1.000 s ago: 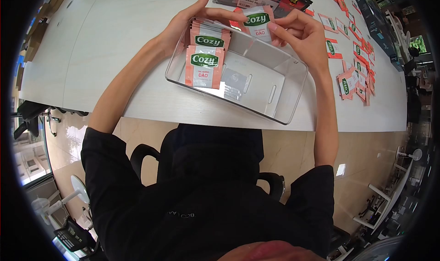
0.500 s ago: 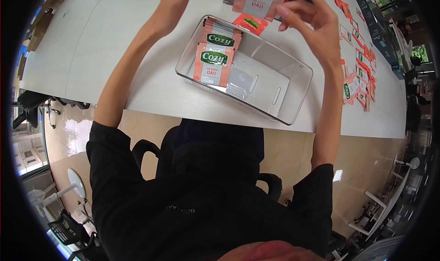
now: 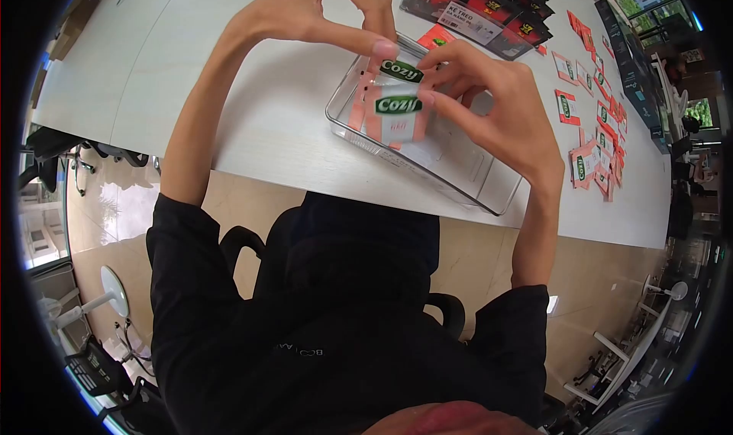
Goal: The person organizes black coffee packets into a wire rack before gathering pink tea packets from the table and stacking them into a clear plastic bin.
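A clear plastic box (image 3: pixel 336 124) stands at the table's near edge with peach-and-white Cozy tea sachets upright in its left end. My right hand (image 3: pixel 500 103) pinches the right edge of the front tea sachet (image 3: pixel 398 118), slightly blurred, over the box. Behind it another tea sachet (image 3: pixel 402 71) shows its green label. My left hand (image 3: pixel 328 11) curls over the box's far left corner, its thumb pressed on the top of the rear sachet. Its other fingers reach down behind, partly hidden, seemingly closing on the sachets. A red-orange packet (image 3: pixel 438 36) lies behind the box.
Behind stands a clear container (image 3: pixel 481 27) of black-and-red packets with a white label. Many loose Cozy sachets (image 3: pixel 584 164) are scattered along the table's right side, near a dark long box (image 3: pixel 630 61). The white table's (image 3: pixel 290 149) near edge runs before my lap.
Both hands have come down from beyond the box to its left end, bringing the tea sachet to the ones inside. The view has shifted, and the container of dark packets shows more fully.
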The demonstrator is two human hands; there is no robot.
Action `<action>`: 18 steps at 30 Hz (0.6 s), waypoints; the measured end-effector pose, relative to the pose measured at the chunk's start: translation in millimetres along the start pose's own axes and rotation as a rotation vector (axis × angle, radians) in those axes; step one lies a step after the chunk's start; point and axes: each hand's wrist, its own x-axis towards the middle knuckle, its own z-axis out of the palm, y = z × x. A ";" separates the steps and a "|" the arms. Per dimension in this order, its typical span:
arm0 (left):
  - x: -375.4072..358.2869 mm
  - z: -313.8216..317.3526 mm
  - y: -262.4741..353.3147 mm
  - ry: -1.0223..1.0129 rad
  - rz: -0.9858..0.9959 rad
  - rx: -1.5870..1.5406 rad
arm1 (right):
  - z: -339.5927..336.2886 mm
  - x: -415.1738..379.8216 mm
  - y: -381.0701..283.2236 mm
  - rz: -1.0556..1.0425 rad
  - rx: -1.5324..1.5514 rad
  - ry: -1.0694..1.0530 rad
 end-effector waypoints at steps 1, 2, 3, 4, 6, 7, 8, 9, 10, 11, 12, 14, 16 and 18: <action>-0.9 4.1 -5.8 0.000 0.001 -0.001 | 0.0 0.3 -0.9 -0.028 -0.006 0.023; -2.1 9.2 -11.3 0.145 -0.064 -0.073 | -4.6 0.3 -1.6 -0.027 -0.007 0.023; -2.9 14.5 -17.9 0.288 -0.129 -0.144 | -14.0 0.5 -1.1 -0.019 -0.026 0.073; -3.8 21.1 -27.5 0.287 -0.126 -0.143 | -23.5 -0.4 1.9 -0.011 -0.046 0.123; -3.7 37.2 -47.7 0.599 -0.355 -0.331 | -46.0 -2.2 24.6 0.017 -0.136 0.235; -2.9 44.5 -52.3 0.593 -0.344 -0.335 | -59.3 -4.9 39.0 0.047 -0.225 0.344; -1.9 51.9 -54.9 0.640 -0.430 -0.426 | -72.3 -10.2 53.2 0.053 -0.239 0.354; 0.3 60.8 -57.9 0.682 -0.514 -0.522 | -85.5 -19.1 69.1 0.221 -0.401 0.402; 3.1 72.2 -61.3 0.744 -0.593 -0.637 | -99.6 -33.0 86.1 0.395 -0.566 0.452; 5.6 75.7 -61.6 0.726 -0.566 -0.651 | -113.1 -52.6 108.1 0.409 -0.592 0.469; 5.7 78.2 -62.3 0.703 -0.588 -0.586 | -125.0 -76.1 135.5 0.371 -0.748 0.537; 8.8 83.7 -60.5 0.681 -0.590 -0.533 | -145.5 -132.9 187.9 0.511 -0.864 0.611; 11.6 86.0 -55.4 0.715 -0.662 -0.686 | -155.3 -167.1 198.8 0.695 -0.827 0.627; 10.1 84.7 -56.5 0.698 -0.654 -0.671 | -154.6 -189.6 188.4 0.912 -0.577 0.550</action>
